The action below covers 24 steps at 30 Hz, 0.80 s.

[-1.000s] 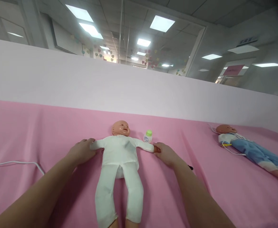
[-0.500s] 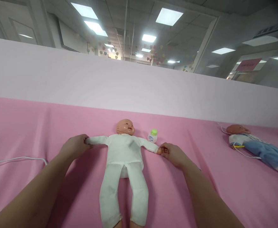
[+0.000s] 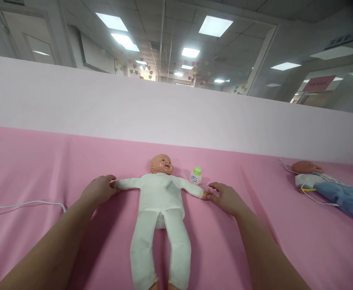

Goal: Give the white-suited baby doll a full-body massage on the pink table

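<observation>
A baby doll point(image 3: 161, 193) in a white top and white trousers lies face up on the pink sheet, both arms stretched sideways. My left hand point(image 3: 100, 191) is at the cuff of the doll's arm on the left, its fingers partly closed around the end of that arm; the doll's hand there is hidden. On the other side, my right hand point(image 3: 226, 198) has its thumb and fingers apart beside the doll's small hand point(image 3: 207, 195), the fingertips close to it. A small bottle point(image 3: 196, 176) with a green cap stands just above that sleeve.
A second doll point(image 3: 339, 193) in blue and white clothes lies at the far right with a thin tube. At the left a white cable point(image 3: 22, 204) crosses the pink sheet point(image 3: 28, 161). Behind runs a low white wall point(image 3: 164, 108) with glass above.
My right hand's fingers have opened from the doll's small hand. My left hand still touches the other cuff. The whole view has shifted slightly.
</observation>
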Motion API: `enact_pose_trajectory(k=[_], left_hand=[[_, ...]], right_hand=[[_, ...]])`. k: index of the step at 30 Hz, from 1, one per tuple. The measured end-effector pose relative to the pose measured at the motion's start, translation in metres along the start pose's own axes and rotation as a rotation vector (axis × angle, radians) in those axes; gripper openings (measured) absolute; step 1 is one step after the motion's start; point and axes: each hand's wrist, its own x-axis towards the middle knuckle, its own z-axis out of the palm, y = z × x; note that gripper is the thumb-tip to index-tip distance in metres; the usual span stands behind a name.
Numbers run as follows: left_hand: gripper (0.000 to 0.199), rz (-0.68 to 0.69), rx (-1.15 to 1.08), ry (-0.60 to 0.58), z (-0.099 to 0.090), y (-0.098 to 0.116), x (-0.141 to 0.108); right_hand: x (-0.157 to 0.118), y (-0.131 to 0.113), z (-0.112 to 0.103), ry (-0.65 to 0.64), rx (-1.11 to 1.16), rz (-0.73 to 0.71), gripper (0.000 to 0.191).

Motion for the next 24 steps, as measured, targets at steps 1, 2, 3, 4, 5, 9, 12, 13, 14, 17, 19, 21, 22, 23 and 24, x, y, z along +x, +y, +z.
enact_pose_trajectory(k=[1, 2, 3, 4, 5, 9, 12, 13, 14, 17, 19, 21, 22, 23, 24], left_hand=[[0.068, 0.005, 0.018, 0.001, -0.001, 0.001, -0.001], [0.071, 0.010, 0.026, 0.010, -0.001, 0.003, -0.002], [0.074, 0.010, 0.021, 0.027, -0.002, 0.005, -0.003], [0.076, 0.008, 0.004, 0.044, -0.003, 0.010, -0.004], [0.077, 0.008, -0.024, 0.057, -0.005, 0.015, -0.005], [0.070, 0.044, -0.152, 0.089, -0.007, 0.048, -0.003], [0.062, 0.112, -0.254, 0.153, -0.003, 0.078, 0.009], [0.058, 0.134, -0.325, 0.181, -0.001, 0.088, 0.016], [0.054, 0.146, -0.425, 0.209, 0.003, 0.098, 0.023], [0.042, 0.145, -0.735, 0.271, 0.017, 0.127, 0.048], [0.044, 0.145, -0.831, 0.298, 0.028, 0.145, 0.063], [0.045, 0.148, -0.891, 0.323, 0.036, 0.160, 0.075], [0.045, 0.146, -0.921, 0.335, 0.040, 0.166, 0.080], [0.045, 0.141, -0.948, 0.347, 0.042, 0.171, 0.084], [0.045, 0.133, -0.971, 0.356, 0.045, 0.174, 0.087]], right_hand=[[-0.001, -0.004, -0.002, 0.030, -0.017, -0.005, 0.054], [-0.003, -0.009, -0.002, 0.059, -0.017, -0.017, 0.055], [-0.005, -0.015, -0.003, 0.081, -0.003, -0.039, 0.054], [-0.006, -0.022, -0.002, 0.095, 0.018, -0.068, 0.051], [-0.007, -0.029, -0.001, 0.101, 0.040, -0.102, 0.047], [-0.003, -0.062, 0.007, 0.081, 0.115, -0.243, 0.036], [0.014, -0.086, 0.017, 0.061, 0.182, -0.293, 0.031], [0.022, -0.094, 0.021, 0.070, 0.216, -0.293, 0.028], [0.032, -0.100, 0.026, 0.073, 0.264, -0.282, 0.026], [0.065, -0.116, 0.046, 0.085, 0.505, -0.224, 0.026], [0.087, -0.123, 0.062, 0.136, 0.625, -0.231, 0.029], [0.107, -0.128, 0.077, 0.161, 0.681, -0.238, 0.033], [0.116, -0.130, 0.085, 0.167, 0.710, -0.239, 0.034], [0.124, -0.131, 0.092, 0.170, 0.744, -0.241, 0.034], [0.131, -0.133, 0.098, 0.171, 0.782, -0.245, 0.033]])
